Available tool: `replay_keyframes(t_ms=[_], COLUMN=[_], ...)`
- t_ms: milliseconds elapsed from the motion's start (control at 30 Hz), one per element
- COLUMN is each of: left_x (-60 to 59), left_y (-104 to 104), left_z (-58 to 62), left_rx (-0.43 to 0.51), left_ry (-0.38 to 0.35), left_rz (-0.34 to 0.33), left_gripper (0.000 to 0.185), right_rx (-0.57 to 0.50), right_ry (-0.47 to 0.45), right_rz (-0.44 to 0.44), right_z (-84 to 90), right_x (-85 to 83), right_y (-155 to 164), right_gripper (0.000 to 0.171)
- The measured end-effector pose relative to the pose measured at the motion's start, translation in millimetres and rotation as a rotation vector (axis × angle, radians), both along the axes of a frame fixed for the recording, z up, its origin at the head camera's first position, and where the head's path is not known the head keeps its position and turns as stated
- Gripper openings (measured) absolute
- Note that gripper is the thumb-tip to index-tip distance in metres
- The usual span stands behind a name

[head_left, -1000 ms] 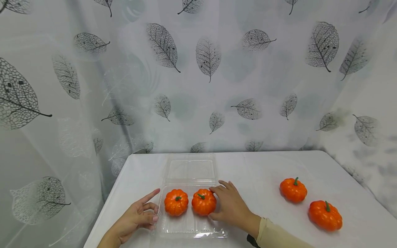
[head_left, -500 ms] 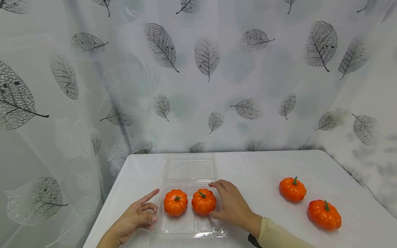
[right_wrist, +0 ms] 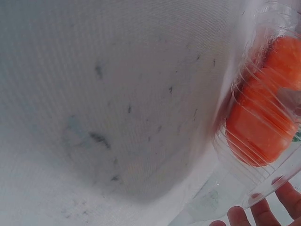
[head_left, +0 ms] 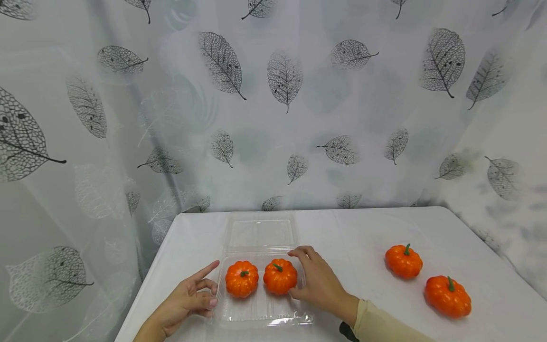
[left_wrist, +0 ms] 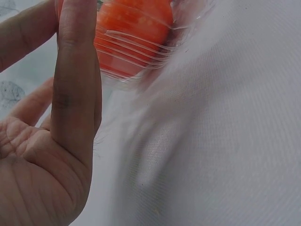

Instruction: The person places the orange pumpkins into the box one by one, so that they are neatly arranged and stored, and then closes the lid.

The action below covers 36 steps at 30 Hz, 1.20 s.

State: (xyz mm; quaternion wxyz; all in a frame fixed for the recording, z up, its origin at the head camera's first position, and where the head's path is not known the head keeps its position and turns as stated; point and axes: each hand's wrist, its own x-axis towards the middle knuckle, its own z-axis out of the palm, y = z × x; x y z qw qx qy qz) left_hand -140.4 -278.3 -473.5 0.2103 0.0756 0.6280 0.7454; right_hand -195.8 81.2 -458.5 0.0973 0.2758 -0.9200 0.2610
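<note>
Two orange toy pumpkins with green stems, a left one (head_left: 241, 279) and a right one (head_left: 279, 276), sit side by side in a clear plastic clamshell box (head_left: 245, 313). Its lid (head_left: 261, 232) lies folded back. My left hand (head_left: 183, 304) rests at the box's left edge, index finger extended. Around the right pumpkin's right side curves my right hand (head_left: 320, 280), its thumb tip close to the pumpkin and its index fingertip apart from it. In the right wrist view the thumb (right_wrist: 289, 99) overlaps the pumpkin (right_wrist: 258, 125), and the other fingers (right_wrist: 263, 212) show beyond the box rim.
Two more orange pumpkins, one farther back (head_left: 403, 261) and one nearer (head_left: 447, 297), lie on the right of the white table (head_left: 354, 237). A leaf-patterned curtain (head_left: 265, 118) hangs behind the table.
My right hand's fingers have loosened from the right pumpkin, and the index fingertip has come off it. That pumpkin has shifted very slightly away from me. My left hand has stayed in place.
</note>
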Motion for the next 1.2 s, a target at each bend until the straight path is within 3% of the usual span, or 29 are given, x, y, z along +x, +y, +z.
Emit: replay_keyframes(t_ms=[300, 600, 967, 1200], left_x=[0.2, 0.0, -0.3, -0.2], left_y=[1.5, 1.6, 1.3, 1.1], left_z=[0.1, 0.4, 0.3, -0.4], left_rx=[0.000, -0.007, -0.037, -0.026], left_ry=[0.009, 0.005, 0.020, 0.022], left_rz=[0.004, 0.014, 0.018, 0.012], left_gripper=[0.088, 0.088, 0.088, 0.089], right_rx=[-0.015, -0.159, -0.286, -0.361], right_ry=[-0.062, -0.067, 0.066, 0.147], right_rz=[-0.001, 0.013, -0.024, -0.152], right_z=[2.4, 4.8, 14.3, 17.0], right_x=[0.9, 3.4, -4.6, -9.6], right_y=[1.6, 17.3, 41.5, 61.8], right_gripper=[0.077, 0.070, 0.069, 0.078])
